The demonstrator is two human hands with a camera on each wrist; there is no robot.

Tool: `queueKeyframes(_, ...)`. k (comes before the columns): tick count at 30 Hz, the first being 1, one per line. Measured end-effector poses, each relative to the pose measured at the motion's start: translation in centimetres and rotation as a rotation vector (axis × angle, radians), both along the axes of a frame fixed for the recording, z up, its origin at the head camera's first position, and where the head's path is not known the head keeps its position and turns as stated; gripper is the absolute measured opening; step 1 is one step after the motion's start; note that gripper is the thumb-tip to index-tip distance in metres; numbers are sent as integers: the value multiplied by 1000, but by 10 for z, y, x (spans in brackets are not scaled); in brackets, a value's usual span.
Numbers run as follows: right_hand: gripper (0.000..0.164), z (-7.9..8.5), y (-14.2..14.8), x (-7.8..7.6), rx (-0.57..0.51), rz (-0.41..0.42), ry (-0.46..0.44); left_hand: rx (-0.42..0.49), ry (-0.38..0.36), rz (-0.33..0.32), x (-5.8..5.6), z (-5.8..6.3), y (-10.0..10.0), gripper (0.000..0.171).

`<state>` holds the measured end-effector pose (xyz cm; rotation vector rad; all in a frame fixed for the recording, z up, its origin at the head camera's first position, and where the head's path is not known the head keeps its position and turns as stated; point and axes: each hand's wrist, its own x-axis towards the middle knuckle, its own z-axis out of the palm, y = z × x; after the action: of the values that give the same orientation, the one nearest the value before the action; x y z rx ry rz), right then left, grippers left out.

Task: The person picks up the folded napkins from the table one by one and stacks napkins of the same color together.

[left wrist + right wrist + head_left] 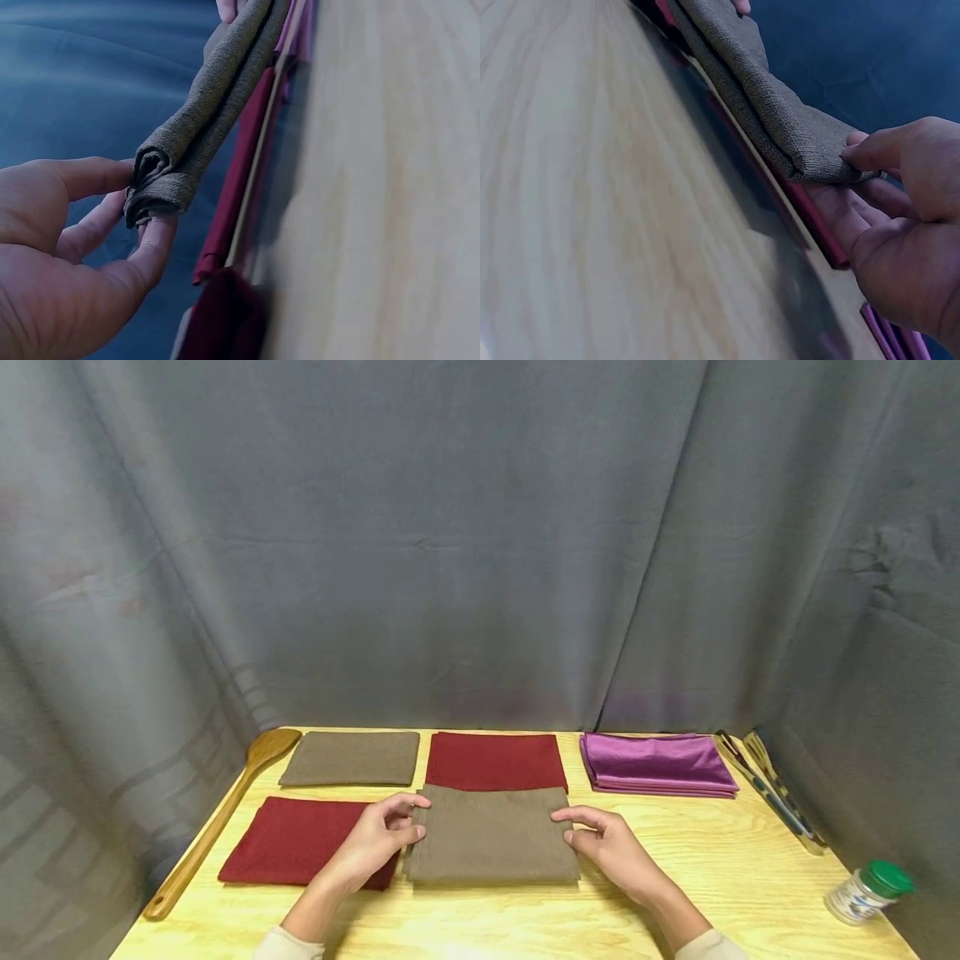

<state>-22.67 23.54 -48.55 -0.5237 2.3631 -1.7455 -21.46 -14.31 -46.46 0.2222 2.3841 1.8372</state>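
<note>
A folded grey-brown cloth [495,839] is held by its two short sides, raised a little off the tabletop. My left hand [371,847] pinches its left end; in the left wrist view, fingers of that left hand [82,240] sit above and below the rolled layers of the cloth [176,150]. On the opposite side my right hand [618,860] grips the other end, and the right wrist view has the cloth [772,105] between thumb and fingers of the right hand [915,232]. Behind it lies a folded dark red cloth [495,760], its front edge partly covered.
Another dark red cloth [300,839] lies under my left forearm. A second grey-brown cloth [352,758] and a shiny purple cloth [660,764] lie along the back. A wooden spoon [217,818] is at left; tongs [776,789] and a green-lidded jar [862,893] are at right.
</note>
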Motion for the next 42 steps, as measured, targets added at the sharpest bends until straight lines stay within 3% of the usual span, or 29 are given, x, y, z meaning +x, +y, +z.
queueKeyframes(11, 34, 15, -21, -14, -11, -17, -4, -20, 8, 52, -1, 18, -21, 46)
queueKeyframes(20, 33, 24, -41, -29, -51, -49, 13, -52, 66, 59, -11, 35, -37, 48)
queueKeyframes(30, 34, 25, -69, -48, -138, -53, 3, -56, 73, 94, -20, 41, -57, 53)
queueKeyframes(42, 31, 26, -99, -66, -149, -107, 38, -75, 46, 116, -38, 41, -80, 54)
